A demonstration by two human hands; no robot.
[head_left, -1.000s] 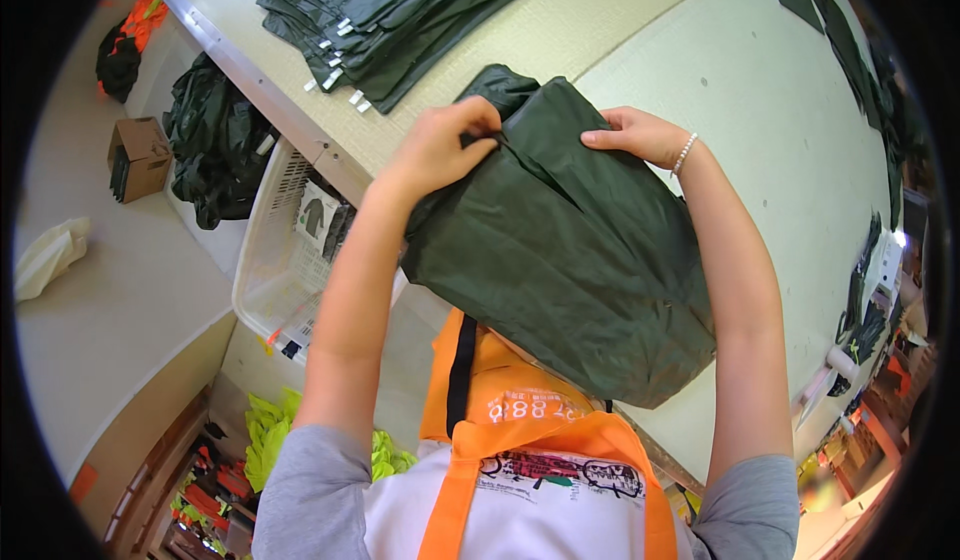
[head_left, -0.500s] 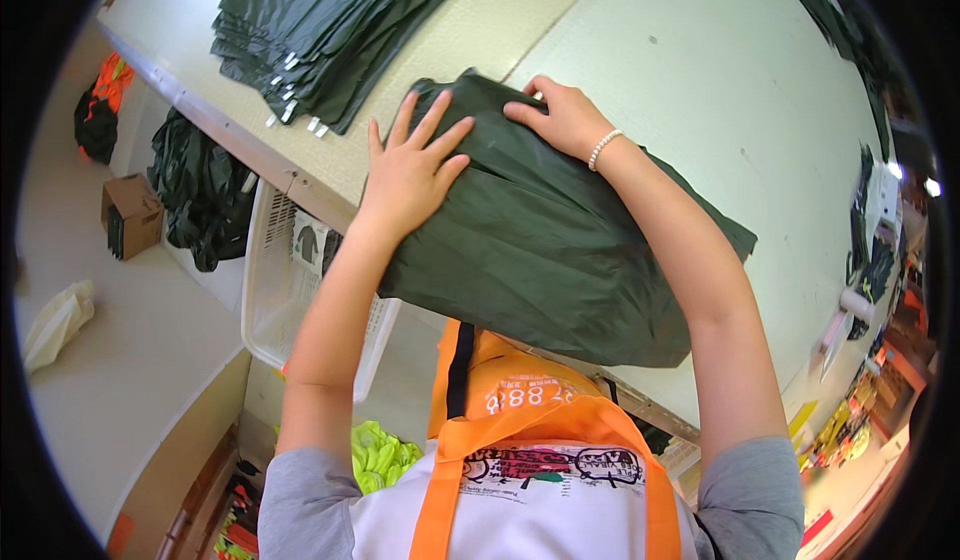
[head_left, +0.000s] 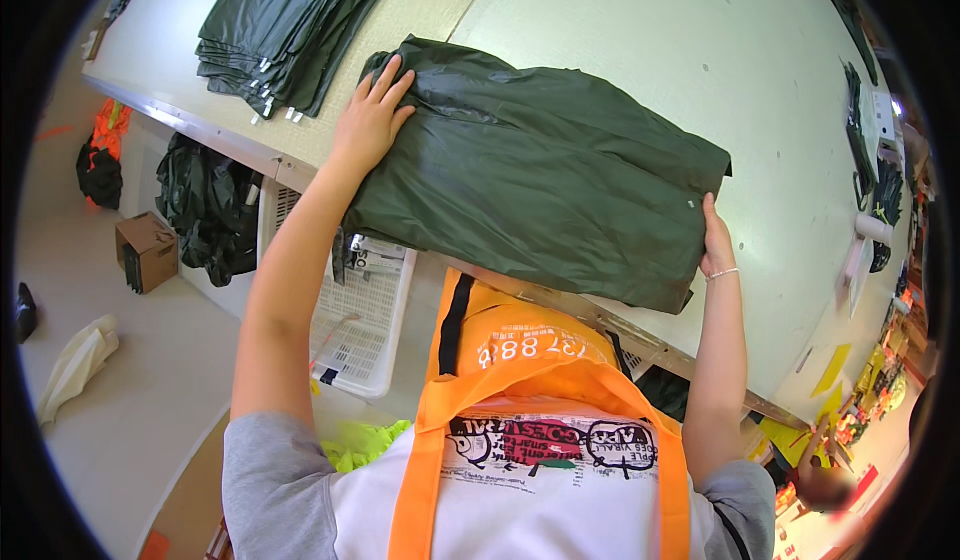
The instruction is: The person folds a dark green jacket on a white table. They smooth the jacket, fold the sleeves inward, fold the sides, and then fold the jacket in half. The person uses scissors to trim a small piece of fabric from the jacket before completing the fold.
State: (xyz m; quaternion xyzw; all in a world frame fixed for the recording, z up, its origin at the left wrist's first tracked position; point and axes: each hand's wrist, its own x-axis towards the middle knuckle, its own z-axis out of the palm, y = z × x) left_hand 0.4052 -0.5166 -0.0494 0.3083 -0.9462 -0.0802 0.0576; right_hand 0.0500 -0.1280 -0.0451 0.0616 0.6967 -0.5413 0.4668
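A dark green, slightly shiny folded garment (head_left: 540, 175) lies across the near edge of the table, creased along its length. My left hand (head_left: 372, 125) rests on its left end, fingers stretched out and apart over the gathered cloth. At the right edge of the garment is my right hand (head_left: 716, 240), wearing a bead bracelet; it holds the side edge, with some fingers hidden by the cloth. A stack of similar dark green folded garments (head_left: 295, 25) with small white tags lies beyond my left hand.
The pale table (head_left: 620, 20) has a metal-trimmed edge. Below it stands a white plastic basket (head_left: 375, 360). To the left are a dark bundle of cloth (head_left: 205, 210), a cardboard box (head_left: 150, 250) and a whitish cloth (head_left: 80, 365). A paper roll (head_left: 872, 228) sits at the right.
My right hand has moved from the garment's far edge down to its right edge. My left hand has shifted to the far left corner. The garment now lies flatter and more spread out.
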